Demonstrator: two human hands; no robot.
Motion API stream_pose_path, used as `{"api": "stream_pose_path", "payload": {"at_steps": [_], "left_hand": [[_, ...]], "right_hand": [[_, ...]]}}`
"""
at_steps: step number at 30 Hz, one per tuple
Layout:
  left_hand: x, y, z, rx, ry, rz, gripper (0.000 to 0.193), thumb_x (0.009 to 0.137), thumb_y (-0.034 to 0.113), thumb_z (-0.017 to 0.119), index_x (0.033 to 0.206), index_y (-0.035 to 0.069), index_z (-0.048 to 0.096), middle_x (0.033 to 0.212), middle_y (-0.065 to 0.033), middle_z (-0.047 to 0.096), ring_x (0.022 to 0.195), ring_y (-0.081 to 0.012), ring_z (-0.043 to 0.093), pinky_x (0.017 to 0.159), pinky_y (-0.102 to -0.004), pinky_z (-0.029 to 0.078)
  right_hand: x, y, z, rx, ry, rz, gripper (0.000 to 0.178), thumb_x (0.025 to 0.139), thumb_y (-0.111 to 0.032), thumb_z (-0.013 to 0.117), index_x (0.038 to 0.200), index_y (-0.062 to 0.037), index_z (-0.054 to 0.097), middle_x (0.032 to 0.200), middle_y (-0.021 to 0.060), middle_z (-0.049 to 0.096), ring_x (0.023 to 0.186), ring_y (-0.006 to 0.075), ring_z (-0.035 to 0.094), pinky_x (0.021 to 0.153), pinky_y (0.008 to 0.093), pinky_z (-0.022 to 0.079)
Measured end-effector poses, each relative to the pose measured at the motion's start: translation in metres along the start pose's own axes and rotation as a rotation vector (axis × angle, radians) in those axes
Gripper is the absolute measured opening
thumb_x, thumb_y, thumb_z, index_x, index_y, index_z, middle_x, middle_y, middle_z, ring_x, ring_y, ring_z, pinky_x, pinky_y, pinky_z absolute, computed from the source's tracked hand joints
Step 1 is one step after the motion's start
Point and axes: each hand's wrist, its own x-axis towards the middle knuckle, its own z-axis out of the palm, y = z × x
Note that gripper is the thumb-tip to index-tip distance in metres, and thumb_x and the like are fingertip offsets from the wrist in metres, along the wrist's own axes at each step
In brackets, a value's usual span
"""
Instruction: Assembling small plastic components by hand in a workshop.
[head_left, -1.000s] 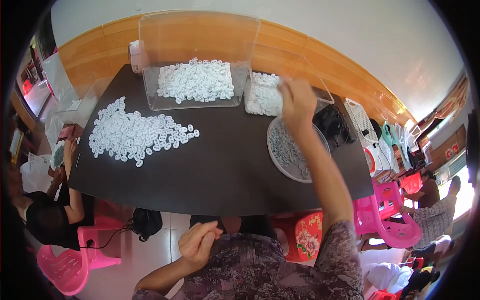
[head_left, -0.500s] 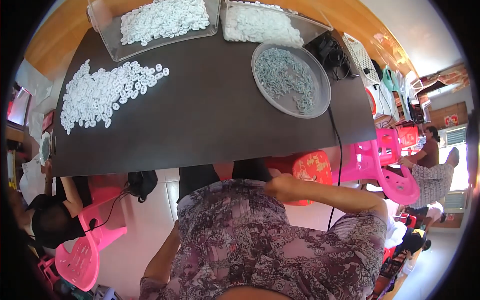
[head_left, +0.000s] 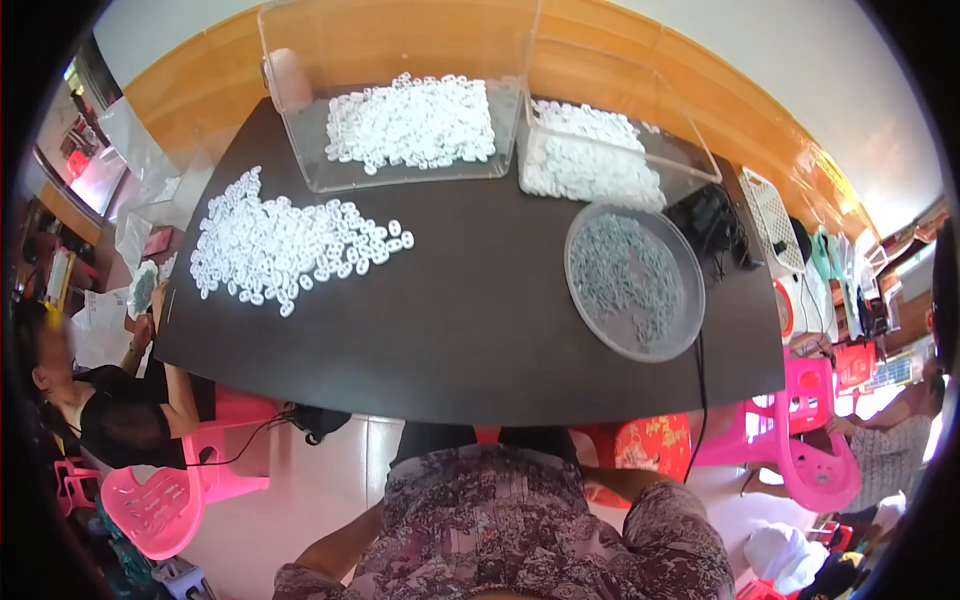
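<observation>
Neither of my hands is visible. My left forearm hangs beside my body, and its hand is hidden behind my patterned shirt (head_left: 500,530). On the other side my right forearm drops below the table edge, with that hand hidden too. A loose heap of small white oval plastic pieces with holes (head_left: 290,245) lies on the left of the dark table (head_left: 450,340). At the right stands a round clear dish (head_left: 685,300), partly filled with small grey screws (head_left: 615,270).
Behind the heap, a clear bin (head_left: 400,180) holds more white pieces; a second clear bin (head_left: 690,165) holds white pieces too. Black cables (head_left: 715,230) lie beside the dish. Pink chairs (head_left: 150,510) and a red stool (head_left: 650,450) stand around. A person (head_left: 120,415) sits at left.
My right hand, earlier closed at my waist, has gone down out of sight. The view has tilted up, so the table and its contents appear lower and farther right.
</observation>
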Motion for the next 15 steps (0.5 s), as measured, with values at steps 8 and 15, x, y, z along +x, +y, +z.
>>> {"api": "stream_pose_path", "payload": {"at_steps": [8, 15], "left_hand": [[0.054, 0.028, 0.031, 0.027, 0.021, -0.007, 0.021, 0.081, 0.013, 0.051, 0.094, 0.006, 0.066, 0.076, -0.0146, 0.066, 0.068, -0.03, 0.064, 0.06, -0.0428, 0.049], [0.095, 0.057, 0.046, 0.077, 0.052, -0.053, 0.02, 0.081, 0.013, 0.051, 0.093, 0.006, 0.066, 0.076, -0.0147, 0.066, 0.068, -0.0305, 0.064, 0.06, -0.0429, 0.049]], "right_hand": [[0.046, 0.095, 0.005, 0.041, 0.031, -0.064, 0.027, 0.088, -0.03, 0.056, 0.088, -0.0046, 0.066, 0.073, 0.0091, 0.064, 0.071, 0.0244, 0.064, 0.063, 0.0388, 0.051], [0.09, 0.079, 0.013, 0.068, 0.009, -0.117, 0.028, 0.087, -0.032, 0.057, 0.089, -0.0054, 0.067, 0.073, 0.0082, 0.064, 0.069, 0.0246, 0.062, 0.062, 0.0389, 0.05]]}}
